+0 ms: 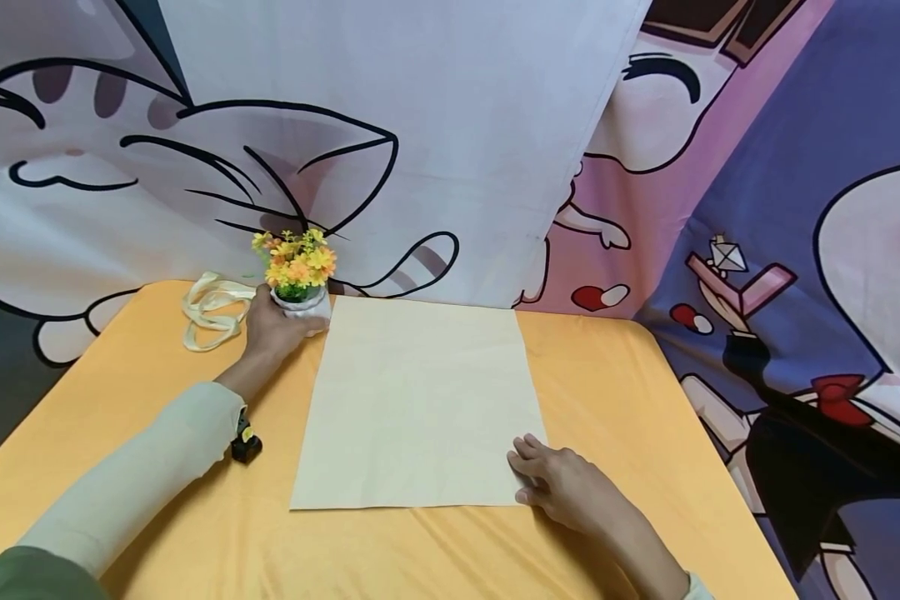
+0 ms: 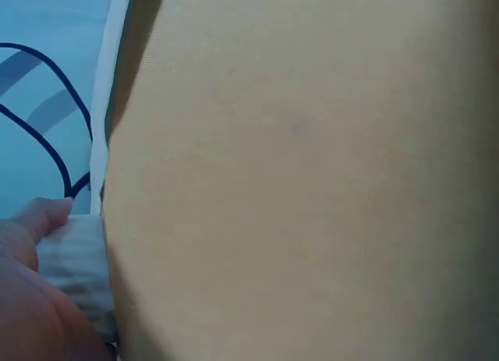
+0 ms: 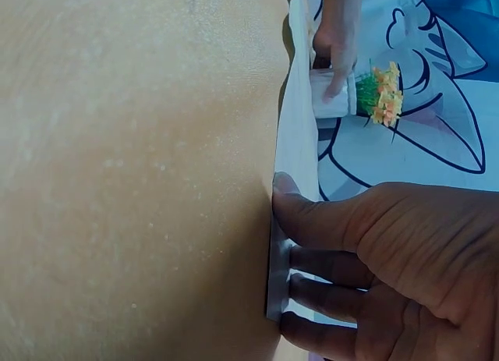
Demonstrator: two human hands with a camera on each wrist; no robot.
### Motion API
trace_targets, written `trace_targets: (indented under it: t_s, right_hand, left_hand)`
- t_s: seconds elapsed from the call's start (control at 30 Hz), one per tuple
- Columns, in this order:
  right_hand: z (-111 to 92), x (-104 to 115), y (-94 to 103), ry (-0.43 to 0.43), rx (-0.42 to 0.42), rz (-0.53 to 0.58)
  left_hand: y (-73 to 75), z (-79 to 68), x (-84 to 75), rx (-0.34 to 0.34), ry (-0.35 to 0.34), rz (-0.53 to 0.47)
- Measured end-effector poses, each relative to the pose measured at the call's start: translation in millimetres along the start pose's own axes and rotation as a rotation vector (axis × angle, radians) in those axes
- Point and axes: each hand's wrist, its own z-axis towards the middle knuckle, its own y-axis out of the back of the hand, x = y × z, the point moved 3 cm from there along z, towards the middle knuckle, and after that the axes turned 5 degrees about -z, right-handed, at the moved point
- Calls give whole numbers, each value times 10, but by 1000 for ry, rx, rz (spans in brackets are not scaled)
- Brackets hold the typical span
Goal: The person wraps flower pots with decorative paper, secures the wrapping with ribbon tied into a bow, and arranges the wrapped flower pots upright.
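Note:
My left hand [image 1: 277,325] grips a small white flower pot [image 1: 309,307] from its left side, at the far left corner of a flat cream sheet [image 1: 420,400]. Yellow and orange artificial flowers [image 1: 298,260] with green leaves stand upright in the pot. In the left wrist view, the thumb and palm lie against the pot's pale wall [image 2: 76,260]. My right hand [image 1: 570,487] rests at the sheet's near right corner, fingers extended. The right wrist view has its thumb [image 3: 308,213] and fingertips touching the sheet at its edge.
A loose bundle of cream ribbon [image 1: 213,308] lies left of the left hand. The yellow cloth-covered table [image 1: 217,533] extends around the sheet. Printed cartoon curtains [image 1: 457,150] hang behind and to the right. A small black device [image 1: 246,446] is at the left wrist.

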Motion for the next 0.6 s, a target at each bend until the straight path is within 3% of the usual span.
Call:
trace_targets:
  t_s: [0.27, 0.6]
  right_hand:
    - [0, 22, -7, 3, 3, 3]
    - [-6, 21, 1, -7, -2, -10]
  left_hand:
    - [39, -17, 19, 27, 10, -82]
    - [74, -35, -27, 42, -11, -13]
